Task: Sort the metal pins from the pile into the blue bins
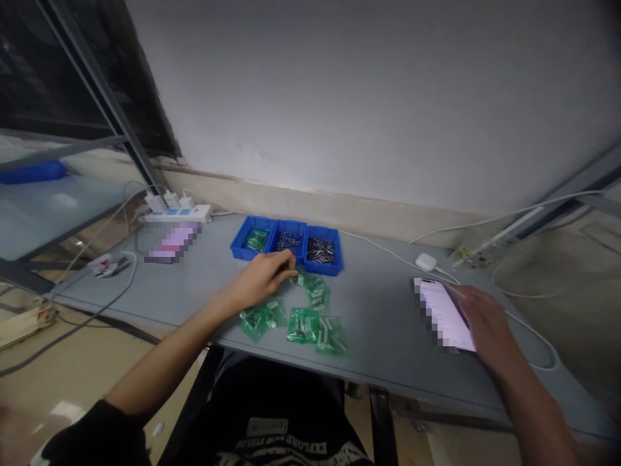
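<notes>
A: Green pkts (301,325)?
B: Thin see-thru plastic, crinkled, lying flat in loose cluster, some touching. Short silvery pcs (317,299) inside; ct unclear, nearest R one blurred.
A: Blue bins (323,268)?
B: Three, open-top, side by side, just beyond pkts. L: more green pkts. Mid & R: loose thin metal bits (320,250).
A: Phone (449,314)?
B: Face up, scr lit, slanted, well R of pkts.

blk short-slv tee (286,401), pale rect. patch (267,426), wht lettering (295,448), bare forearms (169,353)
</notes>
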Demonstrator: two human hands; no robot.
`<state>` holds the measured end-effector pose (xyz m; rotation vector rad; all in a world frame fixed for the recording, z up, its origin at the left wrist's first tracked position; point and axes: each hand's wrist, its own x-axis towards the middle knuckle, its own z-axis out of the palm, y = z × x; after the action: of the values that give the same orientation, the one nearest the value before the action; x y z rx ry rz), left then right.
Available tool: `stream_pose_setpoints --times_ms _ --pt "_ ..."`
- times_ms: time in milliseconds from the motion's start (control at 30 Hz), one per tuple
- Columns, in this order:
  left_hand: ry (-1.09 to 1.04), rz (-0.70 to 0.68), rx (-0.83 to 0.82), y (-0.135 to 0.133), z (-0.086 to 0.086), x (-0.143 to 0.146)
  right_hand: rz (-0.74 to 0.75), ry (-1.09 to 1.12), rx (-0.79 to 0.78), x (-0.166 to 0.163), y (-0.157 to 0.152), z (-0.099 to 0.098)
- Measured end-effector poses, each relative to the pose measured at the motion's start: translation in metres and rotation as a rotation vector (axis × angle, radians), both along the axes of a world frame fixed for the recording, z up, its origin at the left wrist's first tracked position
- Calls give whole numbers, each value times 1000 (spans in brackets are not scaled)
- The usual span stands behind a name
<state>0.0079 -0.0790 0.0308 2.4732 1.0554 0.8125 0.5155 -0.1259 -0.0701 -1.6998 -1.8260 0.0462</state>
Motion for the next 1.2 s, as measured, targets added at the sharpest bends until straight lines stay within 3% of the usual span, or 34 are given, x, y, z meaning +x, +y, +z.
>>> stream_pose_setpoints --times_ms 133,267,767,1200 --pt "-160 99 -19 6 -2 -9 -36 150 -59 1 -11 2" --pt "-210 110 0 15 -4 -19 -36 227 -104 1 -18 -6" --pt "-254 158 -3 21 -12 -21 -64 163 -71 4 -18 -20" --pt "-329 237 165 21 -6 -18 -72 164 -68 3 -19 -22"
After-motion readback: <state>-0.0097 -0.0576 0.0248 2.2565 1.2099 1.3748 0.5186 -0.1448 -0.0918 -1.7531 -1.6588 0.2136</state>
